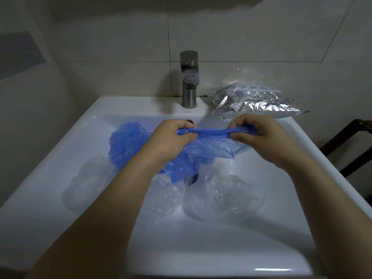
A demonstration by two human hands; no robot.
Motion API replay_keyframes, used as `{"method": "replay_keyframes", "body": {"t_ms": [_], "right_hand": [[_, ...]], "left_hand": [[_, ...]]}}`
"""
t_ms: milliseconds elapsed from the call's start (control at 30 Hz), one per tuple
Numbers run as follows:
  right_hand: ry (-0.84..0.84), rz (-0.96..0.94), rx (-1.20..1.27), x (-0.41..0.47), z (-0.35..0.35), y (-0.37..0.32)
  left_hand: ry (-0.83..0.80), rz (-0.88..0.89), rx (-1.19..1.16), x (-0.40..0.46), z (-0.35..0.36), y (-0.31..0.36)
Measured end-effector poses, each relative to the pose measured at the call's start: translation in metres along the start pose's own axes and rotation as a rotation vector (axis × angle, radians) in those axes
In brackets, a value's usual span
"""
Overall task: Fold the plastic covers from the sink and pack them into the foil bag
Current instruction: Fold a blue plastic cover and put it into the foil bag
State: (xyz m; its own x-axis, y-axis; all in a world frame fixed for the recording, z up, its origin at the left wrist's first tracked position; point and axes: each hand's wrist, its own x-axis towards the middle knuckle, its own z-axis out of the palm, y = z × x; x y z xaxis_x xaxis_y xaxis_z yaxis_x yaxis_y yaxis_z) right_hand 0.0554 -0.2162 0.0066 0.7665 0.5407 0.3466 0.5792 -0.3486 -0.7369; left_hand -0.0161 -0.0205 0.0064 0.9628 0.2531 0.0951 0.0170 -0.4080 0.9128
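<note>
Bathroom setup, pale tiled wall (241, 33) behind a white sink (60, 141), pretty dim lighting. Main thing is a blue plastic cover (213, 146) held up over the middle of the basin: its top edge is bunched into a thin band stretched straight between both hands, and the rest of the film hangs loose below, drooping down toward the drain (191, 179). Left hand (173, 137) has its fingers curled round the left end of that band, thumb and fingertips pinching it. Right hand (259, 133) does the same on the right end, fingers curled in with a bit of blue poking out past the knuckles. Behind the left wrist there's a second blue cover (124, 143), all crumpled up, lying in the back left part of the basin. Lower down in the bowl there are some clear plastic covers (223, 196) too, wrinkled and spread across the bottom on both sides of the drain, hard to count since they overlap and are see-through. The foil bag (255, 103) lies on the back right ledge of the sink, silver with little blue drawings, just right of the metal tap (189, 77). Off the right edge, a dark bit of furniture frame (350, 146) shows.
</note>
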Motion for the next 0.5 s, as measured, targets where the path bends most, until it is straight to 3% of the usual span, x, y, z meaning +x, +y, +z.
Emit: {"method": "replay_keyframes", "body": {"t_ms": [100,200,300,500], "right_hand": [[-0.054,0.065,0.275,-0.002,-0.006,0.001],[-0.011,0.098,0.518,0.000,-0.010,0.005],[0.034,0.134,0.554,0.001,-0.004,0.001],[0.090,0.426,0.598,0.000,0.015,-0.011]], "left_hand": [[-0.078,-0.005,-0.028,-0.002,-0.004,0.002],[-0.141,0.111,-0.140,-0.004,-0.002,0.004],[-0.133,0.178,-0.195,-0.005,0.005,0.005],[0.006,0.000,-0.296,-0.003,0.013,0.005]]}}
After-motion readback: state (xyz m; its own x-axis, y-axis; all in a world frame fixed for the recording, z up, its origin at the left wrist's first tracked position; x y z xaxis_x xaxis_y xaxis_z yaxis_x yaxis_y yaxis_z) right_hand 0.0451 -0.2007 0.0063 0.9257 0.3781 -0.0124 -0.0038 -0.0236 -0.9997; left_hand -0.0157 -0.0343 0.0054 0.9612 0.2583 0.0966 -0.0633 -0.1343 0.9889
